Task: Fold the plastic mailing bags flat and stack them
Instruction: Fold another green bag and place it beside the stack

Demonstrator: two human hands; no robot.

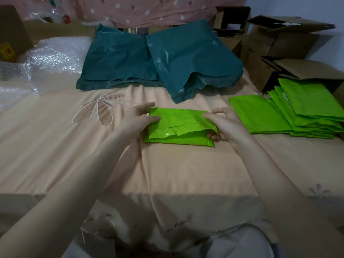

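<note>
From the head camera, a folded lime-green mailing bag (pixel 179 125) lies on a peach bedsheet (pixel 167 174) in the middle of the scene, between both hands. The left hand (pixel 138 119) holds the bag's left edge, fingers lying across the top and thumb resting on the near part of the surface. The right hand (pixel 222 125) pinches the bag's right end, thumb on top and curled fingers under the loose upper layer, which lifts slightly off the lower layer.

To the right, well apart, sits a fanned stack of folded green bags (pixel 297 112). Farther away lie two large dark teal mailing bags (pixel 158 60), overlapping. Bubble wrap (pixel 46 62) is spread at far left, and open cardboard boxes (pixel 279 43) crowd the far right corner.
</note>
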